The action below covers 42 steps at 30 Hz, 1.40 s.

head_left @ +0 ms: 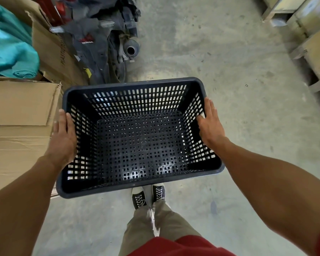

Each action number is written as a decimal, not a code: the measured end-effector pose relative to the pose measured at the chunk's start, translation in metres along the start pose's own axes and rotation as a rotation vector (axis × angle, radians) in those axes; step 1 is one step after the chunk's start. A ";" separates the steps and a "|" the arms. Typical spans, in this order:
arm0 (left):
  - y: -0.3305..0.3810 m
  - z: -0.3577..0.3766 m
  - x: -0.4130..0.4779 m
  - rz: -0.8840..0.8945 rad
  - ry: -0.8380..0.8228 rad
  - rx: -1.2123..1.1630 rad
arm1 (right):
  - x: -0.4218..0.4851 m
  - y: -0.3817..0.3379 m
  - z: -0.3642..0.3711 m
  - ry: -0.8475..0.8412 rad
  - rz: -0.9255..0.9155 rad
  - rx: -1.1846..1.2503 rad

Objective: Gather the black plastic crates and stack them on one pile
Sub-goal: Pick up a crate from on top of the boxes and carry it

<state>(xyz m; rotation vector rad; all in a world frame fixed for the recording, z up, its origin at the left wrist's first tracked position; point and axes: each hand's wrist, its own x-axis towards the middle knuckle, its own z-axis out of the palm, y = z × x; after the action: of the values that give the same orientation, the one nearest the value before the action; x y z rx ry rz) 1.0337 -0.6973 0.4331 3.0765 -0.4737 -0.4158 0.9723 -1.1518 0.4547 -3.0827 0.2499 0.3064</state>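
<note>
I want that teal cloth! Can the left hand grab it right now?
Probably not: the left hand holds the crate, and the teal cloth lies farther off among cardboard boxes.

Cardboard boxes [20,126] crowd the left of my crate [137,141]; a motorcycle [107,43] blocks far left. Concrete floor [238,108] lies open far and right, up to the pallets [297,53].
</note>
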 end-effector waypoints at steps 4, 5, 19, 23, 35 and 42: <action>-0.001 -0.004 0.004 -0.077 -0.073 -0.003 | 0.003 0.002 0.001 -0.003 -0.042 0.061; -0.002 -0.005 0.004 -0.101 -0.082 -0.017 | 0.004 0.004 0.002 -0.006 -0.049 0.079; 0.010 -0.012 -0.010 -0.124 0.012 0.123 | -0.005 -0.009 0.000 -0.077 -0.018 -0.152; 0.017 -0.008 -0.007 0.063 0.042 0.226 | -0.006 -0.010 -0.008 -0.125 -0.117 -0.188; 0.015 -0.017 0.000 0.024 -0.089 0.160 | 0.002 -0.001 0.001 -0.059 -0.207 -0.272; 0.019 -0.018 -0.002 0.040 0.003 0.229 | 0.000 -0.010 -0.012 -0.184 -0.138 -0.288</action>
<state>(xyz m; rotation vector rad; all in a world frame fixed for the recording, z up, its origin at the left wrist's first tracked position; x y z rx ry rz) 1.0310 -0.7161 0.4512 3.2779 -0.6239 -0.3811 0.9762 -1.1422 0.4670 -3.2968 -0.0163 0.6704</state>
